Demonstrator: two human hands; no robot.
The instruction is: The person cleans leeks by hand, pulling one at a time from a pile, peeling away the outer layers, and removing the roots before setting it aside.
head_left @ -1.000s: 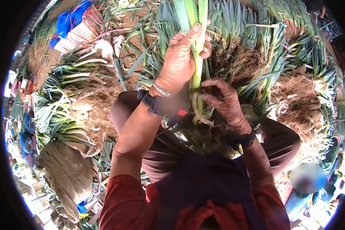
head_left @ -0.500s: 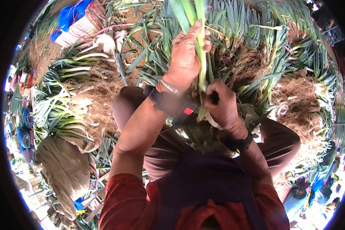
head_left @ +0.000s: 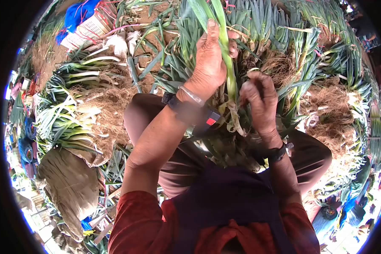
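My left hand (head_left: 210, 59) is wrapped round a leek (head_left: 230, 76), thumb along the stalk. The leek stands nearly upright, its green leaves running up past the top edge of the view and its pale end pointing down at my lap. Dry, withered leaf strips (head_left: 234, 118) hang at that lower end. Just right of the stalk is my right hand (head_left: 262, 99), its fingers bent and the thumb apart from the forefinger. A small pale spot shows at a fingertip; I cannot make out what it is. Leaf scraps lie below, between my knees.
Leeks with bushy roots (head_left: 103, 103) are piled at the left, and more rooted leeks (head_left: 330, 108) lie at the right. A row of green leeks (head_left: 254, 25) spans the front. A white basket (head_left: 91, 27) with blue netting stands upper left, and a brown cloth (head_left: 70, 182) lies lower left.
My right hand has come off the leek's lower part and moved up and right, its fingers parting. The leek's lower end has swung slightly right, and withered strips now hang there.
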